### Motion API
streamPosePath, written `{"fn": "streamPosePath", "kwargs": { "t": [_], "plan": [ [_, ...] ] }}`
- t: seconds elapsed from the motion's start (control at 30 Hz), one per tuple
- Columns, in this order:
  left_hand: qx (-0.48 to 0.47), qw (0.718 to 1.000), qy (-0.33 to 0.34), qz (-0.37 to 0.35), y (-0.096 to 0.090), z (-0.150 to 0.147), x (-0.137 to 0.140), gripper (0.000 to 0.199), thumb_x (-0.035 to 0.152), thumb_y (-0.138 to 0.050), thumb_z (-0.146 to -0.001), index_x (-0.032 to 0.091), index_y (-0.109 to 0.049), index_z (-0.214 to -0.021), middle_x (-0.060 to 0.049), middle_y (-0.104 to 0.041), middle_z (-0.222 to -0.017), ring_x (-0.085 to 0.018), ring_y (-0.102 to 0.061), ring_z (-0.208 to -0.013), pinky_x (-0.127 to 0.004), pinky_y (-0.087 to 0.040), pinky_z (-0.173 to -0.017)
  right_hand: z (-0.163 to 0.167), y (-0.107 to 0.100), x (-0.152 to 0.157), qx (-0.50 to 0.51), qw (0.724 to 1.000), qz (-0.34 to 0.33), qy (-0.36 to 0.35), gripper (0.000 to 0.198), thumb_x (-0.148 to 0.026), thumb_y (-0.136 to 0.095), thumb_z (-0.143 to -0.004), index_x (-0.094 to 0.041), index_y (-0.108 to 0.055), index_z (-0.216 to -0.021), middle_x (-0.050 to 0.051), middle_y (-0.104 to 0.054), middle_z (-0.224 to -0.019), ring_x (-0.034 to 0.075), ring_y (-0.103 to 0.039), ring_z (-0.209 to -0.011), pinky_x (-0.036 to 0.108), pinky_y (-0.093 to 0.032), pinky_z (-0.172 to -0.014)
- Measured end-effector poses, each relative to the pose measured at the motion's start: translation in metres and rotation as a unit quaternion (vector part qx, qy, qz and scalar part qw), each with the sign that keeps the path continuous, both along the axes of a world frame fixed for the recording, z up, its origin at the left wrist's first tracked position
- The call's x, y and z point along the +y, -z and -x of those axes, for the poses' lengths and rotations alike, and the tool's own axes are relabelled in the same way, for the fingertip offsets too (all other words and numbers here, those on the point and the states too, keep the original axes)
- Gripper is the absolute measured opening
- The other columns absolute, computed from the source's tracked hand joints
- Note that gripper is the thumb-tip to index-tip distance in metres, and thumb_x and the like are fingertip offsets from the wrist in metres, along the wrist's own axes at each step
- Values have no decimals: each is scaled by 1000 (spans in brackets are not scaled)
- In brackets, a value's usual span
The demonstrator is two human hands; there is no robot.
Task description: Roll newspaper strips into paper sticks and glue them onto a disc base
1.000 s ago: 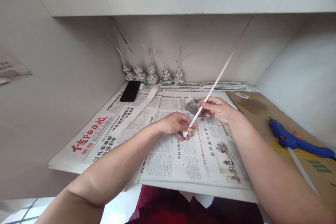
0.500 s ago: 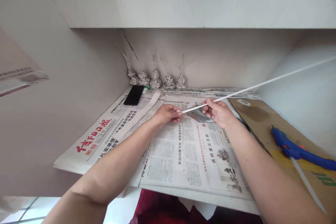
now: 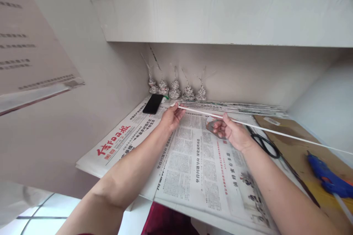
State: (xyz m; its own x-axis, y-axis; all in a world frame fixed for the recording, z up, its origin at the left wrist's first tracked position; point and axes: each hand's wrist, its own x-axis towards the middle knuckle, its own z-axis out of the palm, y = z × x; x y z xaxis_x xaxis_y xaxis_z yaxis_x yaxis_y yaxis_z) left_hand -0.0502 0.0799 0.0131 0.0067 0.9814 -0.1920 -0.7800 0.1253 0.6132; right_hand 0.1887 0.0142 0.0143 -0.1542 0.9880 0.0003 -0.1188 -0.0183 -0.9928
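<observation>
A long, thin white rod (image 3: 275, 131), which looks like a rolled paper stick, runs from my left hand out past the right edge of view. My left hand (image 3: 172, 116) pinches its left end between thumb and fingers. Further along, my right hand (image 3: 233, 132) has its thumb and fingers closed on the rod, palm turned inward. Behind the right hand's fingers lies a flat grey piece (image 3: 211, 125) with a patterned edge, partly covered. Both hands are held above newspaper sheets (image 3: 190, 161) spread over the tabletop.
Several gourd-shaped coiled paper figures (image 3: 174, 90) stand along the back wall, beside a black phone (image 3: 153, 104). A bundle of paper sticks (image 3: 234, 107) lies behind my hands. To the right are black-handled scissors (image 3: 266, 146), cardboard (image 3: 286, 132) and a blue glue gun (image 3: 325, 176). A shelf (image 3: 220, 14) overhangs.
The rod has swung from slanting up to the right to slanting down to the right. My left hand has risen, holding its end. The camera view has shifted left.
</observation>
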Motion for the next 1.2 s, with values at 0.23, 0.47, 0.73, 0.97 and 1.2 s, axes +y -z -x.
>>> {"fn": "streamPosePath", "kwargs": {
  "t": [0.23,0.47,0.73,0.97,1.2],
  "plan": [
    [-20,995,-91,16,-3,15,12,8,13,-54,-87,13,-55,-79,-5,-63,-71,-14,-68,-69,-20,-57,-58,51,-7,-33,-407,846,-345,-18,34,-44,-48,-92,-18,-70,-92,7,-69,-85,21,-62,-83,35,-48,-76],
    [-27,990,-130,50,-15,21,11,14,14,-51,-89,12,-53,-75,-2,-56,-62,-13,-65,-63,-17,-53,-51,40,-9,-26,-625,649,-410,144,38,-37,-54,-89,-14,-56,-120,14,-67,-109,32,-57,-103,44,-41,-85],
    [-21,992,-112,54,-18,30,11,16,16,-50,-90,13,-54,-75,-1,-56,-62,-10,-62,-55,-13,-41,-38,34,-10,-21,-626,730,-267,69,30,-37,-39,-95,-21,-64,-89,4,-67,-79,20,-60,-70,30,-37,-60],
    [-38,995,-83,30,-21,33,12,18,14,-50,-89,14,-52,-72,0,-53,-60,-9,-58,-53,-12,-38,-37,31,-21,-28,-267,953,86,-113,40,-58,-44,-87,-20,-58,-85,-7,-34,-55,7,-24,-40,22,-19,-41],
    [-43,996,-81,21,-20,38,14,17,14,-49,-89,15,-52,-72,0,-50,-58,-8,-56,-51,-12,-35,-36,30,-22,-31,-347,931,36,-108,43,-60,-42,-87,-20,-59,-90,-6,-38,-55,8,-29,-41,23,-20,-41]
  ]
}}
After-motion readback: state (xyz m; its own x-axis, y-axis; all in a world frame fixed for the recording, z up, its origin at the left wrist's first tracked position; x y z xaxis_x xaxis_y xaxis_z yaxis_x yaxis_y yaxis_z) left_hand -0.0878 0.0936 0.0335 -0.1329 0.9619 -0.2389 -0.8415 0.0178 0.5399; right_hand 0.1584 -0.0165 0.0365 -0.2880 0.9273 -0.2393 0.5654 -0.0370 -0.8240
